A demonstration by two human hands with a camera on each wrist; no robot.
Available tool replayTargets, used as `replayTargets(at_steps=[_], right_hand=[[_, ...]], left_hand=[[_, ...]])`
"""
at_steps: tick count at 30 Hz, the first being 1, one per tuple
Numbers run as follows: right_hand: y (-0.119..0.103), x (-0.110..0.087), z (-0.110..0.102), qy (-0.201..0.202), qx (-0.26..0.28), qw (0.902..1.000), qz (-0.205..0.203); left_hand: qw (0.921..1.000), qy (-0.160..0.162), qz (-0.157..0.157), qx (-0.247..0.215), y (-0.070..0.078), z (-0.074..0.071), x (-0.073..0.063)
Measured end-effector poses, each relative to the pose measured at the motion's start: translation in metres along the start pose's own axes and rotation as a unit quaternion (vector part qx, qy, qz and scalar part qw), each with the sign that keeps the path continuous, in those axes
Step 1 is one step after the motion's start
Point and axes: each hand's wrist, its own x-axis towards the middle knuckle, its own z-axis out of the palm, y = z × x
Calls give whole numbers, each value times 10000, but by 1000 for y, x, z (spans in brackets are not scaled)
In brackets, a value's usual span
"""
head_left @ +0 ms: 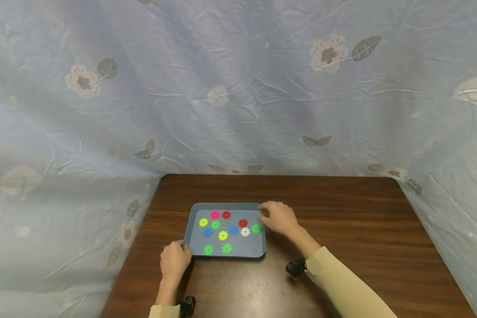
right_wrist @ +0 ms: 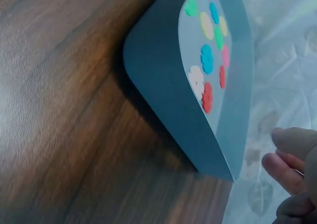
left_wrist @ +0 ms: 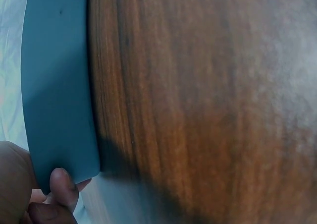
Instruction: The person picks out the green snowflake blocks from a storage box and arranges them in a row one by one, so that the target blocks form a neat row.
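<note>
A shallow grey-blue tray point(head_left: 238, 252) lies on the wooden table, its outer wall point(left_wrist: 59, 85) filling the left of the left wrist view. Several flat, notched plastic discs are spread inside it, among them a white disc point(head_left: 245, 232), a pink disc point(head_left: 215, 215) and a yellow disc point(head_left: 223, 235). My left hand point(head_left: 176, 260) grips the tray's near left corner, thumb and fingers on either side of the wall. By the far right corner is my right hand point(head_left: 279, 217), fingers loosely bent. In the right wrist view its fingertips point(right_wrist: 280, 172) appear apart from the tray, holding nothing visible.
Dark wood tabletop point(head_left: 342, 221) extends around the tray, mostly to the right. A pale flowered cloth point(head_left: 238, 110) hangs behind the table and along both sides. A small black device point(head_left: 296, 268) is strapped to the right wrist, with another black device point(head_left: 187, 305) on the left.
</note>
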Motion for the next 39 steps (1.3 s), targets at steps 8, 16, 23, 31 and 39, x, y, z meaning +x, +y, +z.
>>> replayTargets(at_steps=[8,16,23,31,39], right_hand=[[-7,3,18,-790,-626,9946,-242],[-8,4,32,-1100,-988,9889,-156],[-8,5,42,-1131,-1292,9852,1],[-7,15,44,-1289,-1266,9835,43],[-7,18,44,-1368,-1169,9835,175]], left_hand=[[10000,10,25,-37,2,-1,-1],[10000,-51,10,-30,1,-1,0],[10000,61,11,-14,2,1,0],[10000,61,12,-1,1,-1,1],[10000,-24,35,-70,3,-4,0]])
